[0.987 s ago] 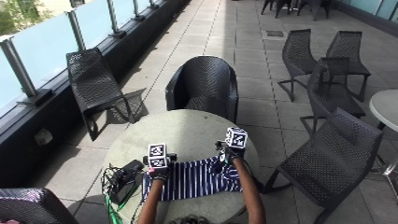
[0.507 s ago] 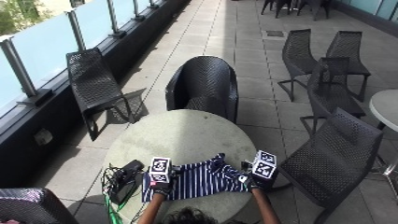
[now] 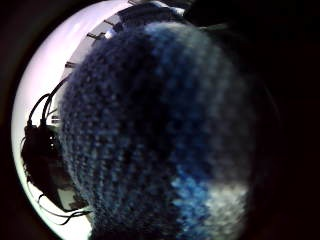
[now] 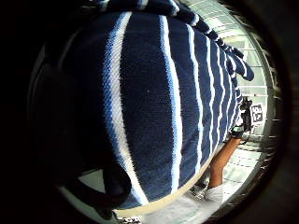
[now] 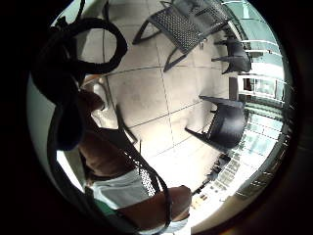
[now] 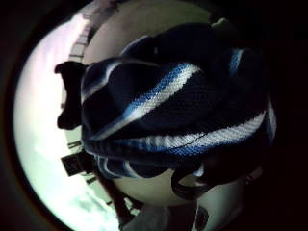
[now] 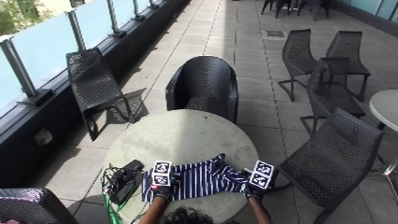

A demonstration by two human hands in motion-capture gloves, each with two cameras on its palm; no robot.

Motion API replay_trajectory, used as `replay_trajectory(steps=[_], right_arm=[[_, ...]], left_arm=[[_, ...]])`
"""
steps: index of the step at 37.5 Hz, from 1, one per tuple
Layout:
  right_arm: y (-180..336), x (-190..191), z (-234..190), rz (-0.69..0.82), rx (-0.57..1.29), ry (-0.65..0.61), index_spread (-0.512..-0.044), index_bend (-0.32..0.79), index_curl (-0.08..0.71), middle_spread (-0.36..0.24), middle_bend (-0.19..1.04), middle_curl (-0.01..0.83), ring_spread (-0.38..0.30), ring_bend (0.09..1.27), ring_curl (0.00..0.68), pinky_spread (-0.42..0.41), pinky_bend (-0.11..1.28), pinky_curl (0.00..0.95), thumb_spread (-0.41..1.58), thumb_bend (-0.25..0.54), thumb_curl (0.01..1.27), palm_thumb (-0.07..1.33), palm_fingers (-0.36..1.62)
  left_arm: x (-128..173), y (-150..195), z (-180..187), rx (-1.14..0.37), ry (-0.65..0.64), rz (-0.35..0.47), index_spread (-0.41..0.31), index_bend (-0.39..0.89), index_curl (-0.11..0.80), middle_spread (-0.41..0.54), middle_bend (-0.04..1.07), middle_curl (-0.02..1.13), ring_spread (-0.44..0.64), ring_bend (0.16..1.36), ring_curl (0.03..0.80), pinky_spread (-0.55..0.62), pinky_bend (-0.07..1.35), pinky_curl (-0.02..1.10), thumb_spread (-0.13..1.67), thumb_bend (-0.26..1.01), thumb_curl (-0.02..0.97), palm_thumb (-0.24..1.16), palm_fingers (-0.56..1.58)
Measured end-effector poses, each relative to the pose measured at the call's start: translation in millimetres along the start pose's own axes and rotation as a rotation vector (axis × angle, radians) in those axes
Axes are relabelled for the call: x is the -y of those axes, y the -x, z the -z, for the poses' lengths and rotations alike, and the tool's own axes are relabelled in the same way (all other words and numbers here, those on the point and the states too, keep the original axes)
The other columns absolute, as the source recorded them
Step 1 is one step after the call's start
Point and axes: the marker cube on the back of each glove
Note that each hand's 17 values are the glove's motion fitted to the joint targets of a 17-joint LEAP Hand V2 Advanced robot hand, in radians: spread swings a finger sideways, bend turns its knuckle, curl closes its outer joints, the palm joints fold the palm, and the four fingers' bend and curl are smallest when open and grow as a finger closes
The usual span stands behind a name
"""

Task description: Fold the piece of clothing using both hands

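A navy garment with thin white stripes (image 7: 199, 179) lies spread along the near edge of the round grey table (image 7: 180, 135). My left hand (image 7: 163, 190) grips its near left corner, and the striped cloth (image 4: 177, 102) fills that palm's views. My right hand (image 7: 253, 190) holds the garment's near right end at the table's rim. Bunched striped cloth (image 6: 178, 115) sits right against that palm. From the left thumb side view the right hand (image 4: 243, 123) shows at the far end of the cloth.
A black device with cables (image 7: 124, 179) lies on the table left of the garment. Black wicker chairs stand beyond the table (image 7: 202, 86), to its right (image 7: 332, 158) and to its left (image 7: 93, 86). A second table (image 7: 386, 107) is at the right edge.
My right hand has come back from the garment's far right side to the near table edge, drawing cloth with it. My left hand has shifted slightly nearer.
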Motion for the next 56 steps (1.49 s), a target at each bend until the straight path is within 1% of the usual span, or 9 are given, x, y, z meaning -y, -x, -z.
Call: replay_trajectory(steps=[5,9,15,19,25,37,51,55,56], right_arm=[[15,50,-38,0.055,0.032,-0.095,-0.34,0.08,0.123,-0.1,0.22,0.39,-0.095,0.72,0.414,-0.048,0.74,0.394,1.19,0.085,0.38,0.66,0.85],[19,24,-5,0.038,0.074,-0.088,-0.335,0.07,0.13,-0.159,0.36,0.439,-0.172,0.78,0.432,-0.158,0.7,0.392,1.18,0.143,0.4,0.81,1.14],[62,35,25,0.246,0.606,-0.05,-0.316,0.08,0.16,-0.19,0.47,0.49,-0.205,0.85,0.486,-0.23,0.73,0.429,1.14,0.163,0.43,0.92,1.26],[99,20,53,0.33,0.722,-0.036,-0.303,0.09,0.171,-0.195,0.47,0.498,-0.217,0.86,0.496,-0.254,0.75,0.441,1.02,0.115,0.46,0.93,1.23],[188,-23,71,0.522,0.694,-0.062,-0.291,0.1,0.186,-0.199,0.48,0.509,-0.224,0.86,0.501,-0.27,0.76,0.45,0.87,0.062,0.51,0.95,1.22],[341,-104,9,0.796,0.405,-0.025,-0.285,0.1,0.208,-0.201,0.49,0.519,-0.226,0.84,0.499,-0.284,0.76,0.453,0.69,-0.015,0.58,0.98,1.21],[325,-159,8,0.902,0.408,0.325,-0.293,0.07,0.213,-0.211,0.48,0.515,-0.233,0.82,0.491,-0.296,0.74,0.442,0.61,-0.037,0.63,0.97,1.19],[307,-132,1,1.041,0.548,0.384,-0.297,-0.02,0.163,-0.202,0.42,0.498,-0.232,0.8,0.488,-0.291,0.83,0.459,0.73,-0.056,0.61,0.86,1.05],[300,-127,3,1.055,0.55,0.389,-0.296,-0.03,0.144,-0.162,0.32,0.46,-0.184,0.72,0.454,-0.217,0.8,0.442,0.84,-0.088,0.57,0.77,0.73]], left_arm=[[0,-1,-1,-0.012,-0.003,-0.007,-0.118,0.19,0.406,0.013,0.12,0.29,0.19,0.47,0.339,0.39,0.43,0.39,1.53,-0.03,0.175,0.31,0.3],[-2,-5,2,-0.071,-0.018,-0.028,-0.113,0.19,0.41,0.029,0.13,0.28,0.22,0.48,0.333,0.42,0.44,0.39,1.57,-0.02,0.155,0.25,0.3],[-6,5,12,-0.155,-0.073,0.005,-0.109,0.2,0.42,0.042,0.14,0.27,0.24,0.48,0.328,0.44,0.44,0.38,1.59,0.0,0.147,0.22,0.31],[16,18,-18,-0.318,-0.109,-0.026,-0.11,0.18,0.417,0.026,0.16,0.27,0.22,0.52,0.329,0.44,0.44,0.37,1.58,0.02,0.16,0.25,0.38],[-9,35,12,-0.458,-0.246,-0.003,-0.123,0.18,0.414,-0.004,0.17,0.28,0.19,0.51,0.325,0.4,0.46,0.37,1.57,0.06,0.192,0.34,0.47],[-31,57,10,-0.506,-0.348,0.097,-0.145,0.18,0.414,-0.038,0.17,0.3,0.14,0.49,0.324,0.36,0.43,0.36,1.56,0.1,0.243,0.45,0.53],[-49,54,26,-0.472,-0.371,0.151,-0.124,0.14,0.406,-0.041,0.17,0.31,0.11,0.5,0.327,0.34,0.41,0.35,1.57,0.14,0.28,0.53,0.56],[-47,41,36,-0.458,-0.385,0.1,-0.114,0.14,0.398,-0.04,0.17,0.31,0.1,0.5,0.329,0.34,0.42,0.35,1.57,0.15,0.29,0.54,0.55],[-46,37,38,-0.449,-0.385,0.078,-0.113,0.14,0.396,-0.039,0.17,0.31,0.1,0.49,0.327,0.33,0.42,0.35,1.57,0.15,0.292,0.54,0.55]])
